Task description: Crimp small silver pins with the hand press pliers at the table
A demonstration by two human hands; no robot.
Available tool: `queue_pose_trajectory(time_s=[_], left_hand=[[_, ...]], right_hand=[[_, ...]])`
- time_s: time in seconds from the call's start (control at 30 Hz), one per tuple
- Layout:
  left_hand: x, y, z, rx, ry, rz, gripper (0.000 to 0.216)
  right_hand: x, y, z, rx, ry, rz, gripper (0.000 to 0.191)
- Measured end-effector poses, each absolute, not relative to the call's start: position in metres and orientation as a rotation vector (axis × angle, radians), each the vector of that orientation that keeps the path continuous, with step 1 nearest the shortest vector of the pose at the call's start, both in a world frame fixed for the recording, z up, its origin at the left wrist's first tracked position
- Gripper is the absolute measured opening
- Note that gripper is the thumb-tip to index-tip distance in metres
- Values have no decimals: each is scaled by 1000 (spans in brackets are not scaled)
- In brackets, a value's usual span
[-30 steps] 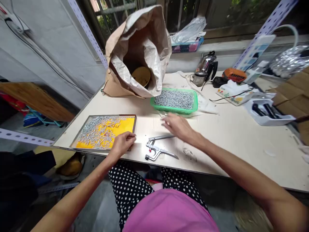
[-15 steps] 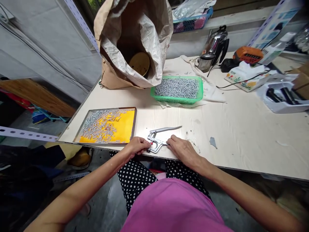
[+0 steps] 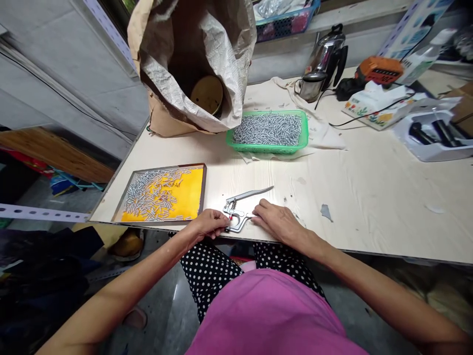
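Silver spring-loaded pliers, like snap-fastener pliers, lie flat near the table's front edge with their two handles spread. The upper handle points right and stands free. My right hand has its fingers closed round the end of the lower handle. At the jaw end, my left hand is pinched beside a small red part; anything tiny between its fingertips is hidden. Left of it sits a shallow tray with a yellow bottom, strewn with small metal pins.
Behind the pliers stands a green plastic basket heaped with similar metal pins. A large open paper sack is at the back left. Farther right are a metal kettle, an orange battery tool and a white tray.
The view has shifted slightly. Both hands stay at the pliers, the left at the jaw and the right at the lower handle. The handles remain spread.
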State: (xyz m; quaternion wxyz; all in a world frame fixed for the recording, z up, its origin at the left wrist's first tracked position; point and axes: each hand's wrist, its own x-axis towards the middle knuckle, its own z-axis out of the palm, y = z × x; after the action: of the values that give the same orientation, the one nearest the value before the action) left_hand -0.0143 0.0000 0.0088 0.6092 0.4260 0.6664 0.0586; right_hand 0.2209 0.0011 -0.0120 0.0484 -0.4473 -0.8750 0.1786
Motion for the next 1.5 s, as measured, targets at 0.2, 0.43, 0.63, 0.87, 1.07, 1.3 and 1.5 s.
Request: queue_pose_trajectory(time_s=[0.2,0.43,0.63,0.87,1.07,1.3,1.5], left_hand=[[-1,-37,8,2002,1664,443,12],[14,-83,-31,2658,1238,623,22],[11,-84,-40,2664,1268,603,27],[16,-75,-16,2246,1383,738,14],[-1,-34,4,1332,1721,694,25],[-5,-21,6,1061,1743,409,38],[-8,-13,9,1104,1718,211,32]], right_hand=[[220,33,-9,-1529,-2623,326,18],[223,63,-21,-1309,-2776,267,20],[218,102,-16,-1132,-2855,364,15],[219,84,-8,-1187,-2722,328,14],[236,32,-3,-1116,-2588,504,22],[245,24,-10,-1196,-2478,523,22],[244,31,-7,-1204,-2482,461,20]])
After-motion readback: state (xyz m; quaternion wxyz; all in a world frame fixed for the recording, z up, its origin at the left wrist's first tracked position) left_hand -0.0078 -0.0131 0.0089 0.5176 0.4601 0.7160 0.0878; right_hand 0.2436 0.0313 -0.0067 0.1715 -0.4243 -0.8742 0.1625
